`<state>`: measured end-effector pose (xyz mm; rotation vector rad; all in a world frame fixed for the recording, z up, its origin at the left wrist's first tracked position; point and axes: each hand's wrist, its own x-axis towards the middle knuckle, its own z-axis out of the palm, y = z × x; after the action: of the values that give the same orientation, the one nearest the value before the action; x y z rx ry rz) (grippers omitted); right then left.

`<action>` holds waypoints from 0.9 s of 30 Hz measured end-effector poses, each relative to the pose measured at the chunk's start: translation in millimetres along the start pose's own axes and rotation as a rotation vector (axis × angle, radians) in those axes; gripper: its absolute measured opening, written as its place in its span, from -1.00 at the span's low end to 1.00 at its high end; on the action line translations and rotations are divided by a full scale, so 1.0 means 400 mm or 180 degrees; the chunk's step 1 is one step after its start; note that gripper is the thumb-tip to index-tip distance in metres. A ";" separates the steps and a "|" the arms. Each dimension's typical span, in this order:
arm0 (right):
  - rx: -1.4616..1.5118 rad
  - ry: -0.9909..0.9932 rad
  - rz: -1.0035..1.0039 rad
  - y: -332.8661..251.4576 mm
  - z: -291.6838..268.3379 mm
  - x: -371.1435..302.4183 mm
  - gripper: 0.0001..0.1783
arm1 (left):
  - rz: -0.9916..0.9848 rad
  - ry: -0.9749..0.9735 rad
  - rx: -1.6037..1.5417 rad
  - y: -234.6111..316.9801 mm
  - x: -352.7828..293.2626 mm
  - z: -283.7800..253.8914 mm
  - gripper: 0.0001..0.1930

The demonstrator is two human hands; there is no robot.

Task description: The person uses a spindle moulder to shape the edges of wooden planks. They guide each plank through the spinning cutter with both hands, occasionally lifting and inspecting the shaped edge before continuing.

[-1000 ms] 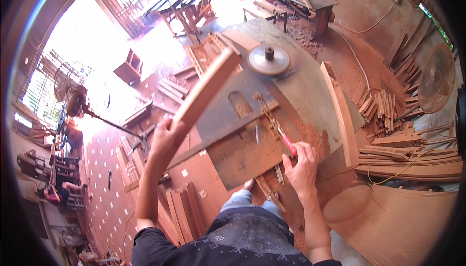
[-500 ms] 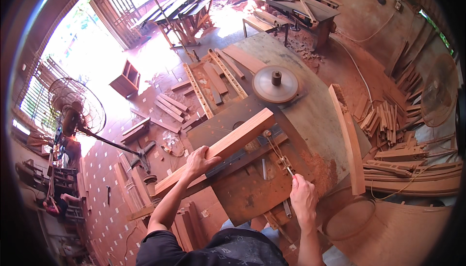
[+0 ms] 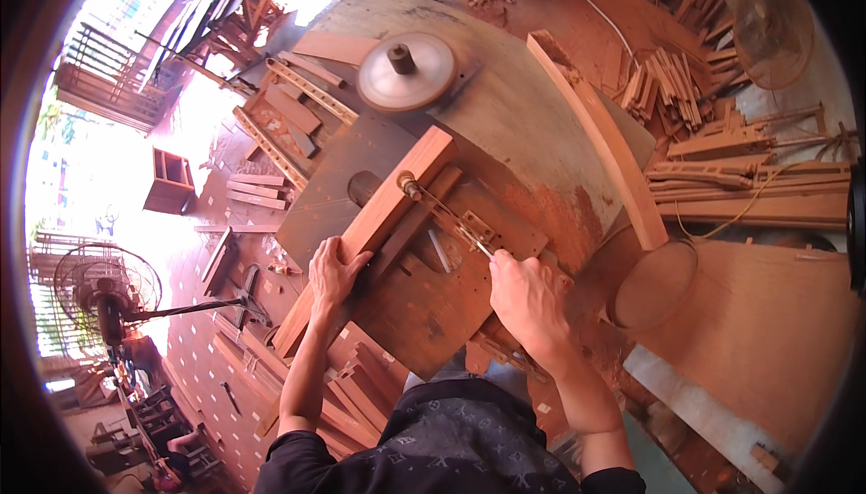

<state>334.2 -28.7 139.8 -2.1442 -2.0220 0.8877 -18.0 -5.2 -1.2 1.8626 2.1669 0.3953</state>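
Observation:
A long squared wooden beam point(image 3: 397, 192) lies diagonally across the metal machine table point(image 3: 451, 300). My left hand point(image 3: 334, 273) grips its nearer half, the fingers laid over the top and the thumb toward the inner side. My right hand point(image 3: 532, 304) is closed around the end of a thin metal lever point(image 3: 485, 248). That lever joins a hinged clamp point(image 3: 469, 228) fixed to the table. A rod runs from it to a round metal pad point(image 3: 409, 185), which overlaps the beam's far part and seems to press on it. The lever's grip is hidden in my fingers.
Beyond the beam, a round pale disc point(image 3: 424, 83) stands on a spindle. A curved board point(image 3: 600, 138) leans along the right side. Stacked wood strips point(image 3: 667, 88) lie farther right, a standing fan point(image 3: 108, 304) at left, and more boards point(image 3: 361, 395) beside my left arm.
My view has turned to the right. My right hand has pushed the lever forward, and the round pad, formerly beside the beam, now lies over it. My left hand stays on the beam.

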 end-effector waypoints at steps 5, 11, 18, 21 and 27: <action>0.0029 0.0009 -0.0062 0.017 0.025 0.006 -0.66 | 0.0008 0.0144 0.0329 0.017 -0.014 0.049 -0.24; 0.0038 0.0080 -0.0109 0.018 0.023 0.012 -0.68 | 0.0171 0.0325 0.0410 0.042 -0.021 0.064 -0.23; 0.0061 -0.0023 -0.0208 0.022 0.019 0.017 -0.68 | 0.0147 0.0206 0.0572 0.047 -0.006 0.075 -0.30; 0.0170 0.0091 -0.0218 0.030 0.031 0.019 -0.70 | 0.0127 0.0132 0.0556 0.069 0.010 0.075 -0.31; 0.0155 0.0006 -0.0251 0.033 0.027 0.021 -0.72 | -0.0078 0.0009 0.0443 0.077 0.016 0.071 -0.37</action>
<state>340.9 -26.1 122.1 -2.0247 -2.0460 0.9140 19.6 6.6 -16.5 1.9050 2.2696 0.2479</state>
